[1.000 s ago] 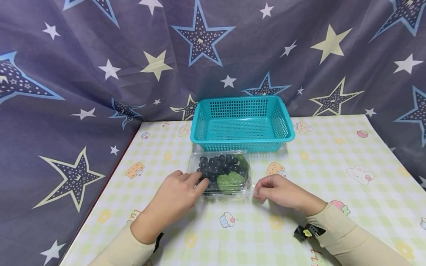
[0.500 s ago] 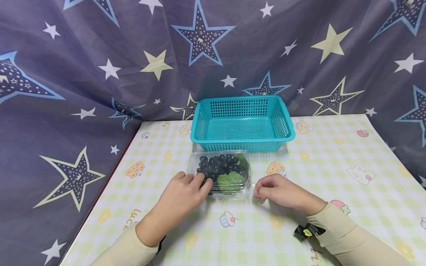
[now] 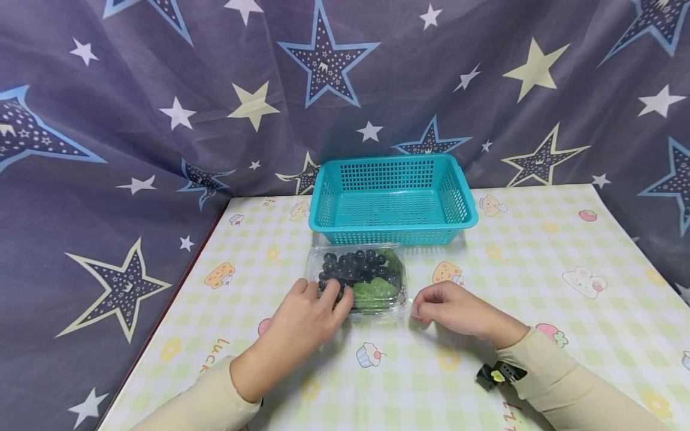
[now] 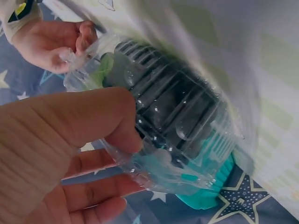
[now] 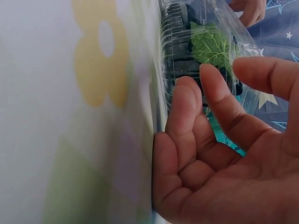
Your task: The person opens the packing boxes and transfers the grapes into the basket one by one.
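Left hand sits slightly further right along the front of the clear box; fingers touch it, pinching or not cannot be told. Right hand: loosely curled, holding nothing visible, just beside box's right front corner. Grapes: inside box, on bench, before teal basket at back edge. Handling: light rim pressure, box steadied, probably best.

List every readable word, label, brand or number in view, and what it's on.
"luck": tablecloth, left side, printed in red; the left sleeve may hide more.
"li": tablecloth, bottom edge beside the right sleeve; the rest is unclear or cut off.
Far-left corner of the tablecloth: red lettering, too small to read for sure.
Clear container, teal basket: no readable text.
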A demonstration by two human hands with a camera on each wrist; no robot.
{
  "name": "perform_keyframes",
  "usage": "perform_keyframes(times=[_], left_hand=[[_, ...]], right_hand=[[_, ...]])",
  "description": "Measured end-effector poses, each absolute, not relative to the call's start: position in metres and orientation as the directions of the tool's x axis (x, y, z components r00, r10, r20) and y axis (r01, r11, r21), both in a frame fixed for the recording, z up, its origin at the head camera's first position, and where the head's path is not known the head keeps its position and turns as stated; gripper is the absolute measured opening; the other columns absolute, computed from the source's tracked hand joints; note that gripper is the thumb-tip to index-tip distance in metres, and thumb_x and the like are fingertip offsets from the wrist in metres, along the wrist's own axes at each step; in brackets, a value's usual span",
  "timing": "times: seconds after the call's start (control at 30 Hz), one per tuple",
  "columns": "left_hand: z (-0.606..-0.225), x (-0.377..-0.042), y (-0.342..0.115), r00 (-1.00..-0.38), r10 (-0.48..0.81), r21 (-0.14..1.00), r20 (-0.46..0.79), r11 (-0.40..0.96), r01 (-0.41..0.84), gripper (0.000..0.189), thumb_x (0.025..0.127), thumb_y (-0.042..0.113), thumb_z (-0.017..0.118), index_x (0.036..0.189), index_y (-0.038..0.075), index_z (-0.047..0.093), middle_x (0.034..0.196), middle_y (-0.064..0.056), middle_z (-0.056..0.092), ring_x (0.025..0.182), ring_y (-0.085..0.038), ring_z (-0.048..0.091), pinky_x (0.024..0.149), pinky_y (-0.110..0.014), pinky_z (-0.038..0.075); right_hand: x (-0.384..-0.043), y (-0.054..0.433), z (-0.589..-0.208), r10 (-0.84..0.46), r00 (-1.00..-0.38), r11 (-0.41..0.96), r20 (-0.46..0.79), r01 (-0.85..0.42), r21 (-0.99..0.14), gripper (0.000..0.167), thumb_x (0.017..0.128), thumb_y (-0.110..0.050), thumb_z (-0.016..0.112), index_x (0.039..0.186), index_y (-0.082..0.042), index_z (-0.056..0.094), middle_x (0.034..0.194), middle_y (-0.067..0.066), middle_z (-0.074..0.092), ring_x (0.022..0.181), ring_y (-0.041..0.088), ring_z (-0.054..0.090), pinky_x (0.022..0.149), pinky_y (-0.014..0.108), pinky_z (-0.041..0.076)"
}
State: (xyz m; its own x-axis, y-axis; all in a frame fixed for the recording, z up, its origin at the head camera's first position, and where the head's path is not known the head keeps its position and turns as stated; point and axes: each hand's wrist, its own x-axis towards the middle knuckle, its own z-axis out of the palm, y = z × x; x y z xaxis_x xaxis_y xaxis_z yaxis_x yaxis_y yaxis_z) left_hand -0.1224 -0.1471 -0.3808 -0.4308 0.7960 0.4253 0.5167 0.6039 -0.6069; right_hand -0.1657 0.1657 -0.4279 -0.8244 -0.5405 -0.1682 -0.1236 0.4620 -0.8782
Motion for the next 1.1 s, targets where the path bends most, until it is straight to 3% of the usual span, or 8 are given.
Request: perform_keyframes(times=[0.17, 0.3, 0.7, 1.1], left_hand=[[-0.381, -0.122, -0.1449, -0.521, 0.761, -0.602, 0.387, 0.636, 0.482, 0.043, 0.103, 0.011, 0.037, 0.13, 0.007, 0.07, 0.114, -0.013, 0.073, 0.06, -0.025, 0.053, 0.058, -0.035, 0.036], [-0.3805, -0.1222, -0.1461, -0.573, 0.748, -0.607, 0.334, 0.636, 0.476, 0.048, 0.105, 0.01, 0.031, 0.134, 0.009, 0.07, 0.126, -0.013, 0.073, 0.07, -0.028, 0.061, 0.063, -0.036, 0.041], [-0.3814, -0.1252, -0.1464, -0.497, 0.796, -0.624, 0.346, 0.591, 0.512, 0.041, 0.103, 0.008, 0.038, 0.123, 0.01, 0.074, 0.116, -0.014, 0.076, 0.07, -0.028, 0.062, 0.064, -0.036, 0.042], [-0.3856, -0.1249, -0.1439, -0.516, 0.79, -0.632, 0.332, 0.592, 0.5, 0.044, 0.105, 0.006, 0.033, 0.123, 0.008, 0.073, 0.117, -0.014, 0.076, 0.075, -0.03, 0.064, 0.07, -0.038, 0.046]], right_hand=[[-0.1658, 0.1652, -0.4277, -0.543, -0.823, 0.459, -0.168, -0.123, -0.88, 0.018, 0.094, -0.016, 0.062, 0.096, -0.008, 0.078, 0.087, 0.007, 0.076, 0.087, 0.022, 0.068, 0.086, 0.032, 0.049], [-0.1658, 0.1646, -0.4266, -0.54, -0.825, 0.462, -0.169, -0.123, -0.879, 0.018, 0.093, -0.016, 0.062, 0.096, -0.007, 0.078, 0.087, 0.008, 0.076, 0.086, 0.022, 0.068, 0.087, 0.034, 0.049], [-0.1651, 0.165, -0.4266, -0.531, -0.829, 0.471, -0.175, -0.118, -0.874, 0.019, 0.093, -0.016, 0.061, 0.096, -0.006, 0.078, 0.086, 0.008, 0.076, 0.086, 0.023, 0.068, 0.088, 0.037, 0.048], [-0.165, 0.1651, -0.4282, -0.54, -0.825, 0.462, -0.166, -0.126, -0.878, 0.019, 0.094, -0.016, 0.062, 0.096, -0.006, 0.077, 0.087, 0.008, 0.076, 0.086, 0.024, 0.07, 0.086, 0.033, 0.05]])
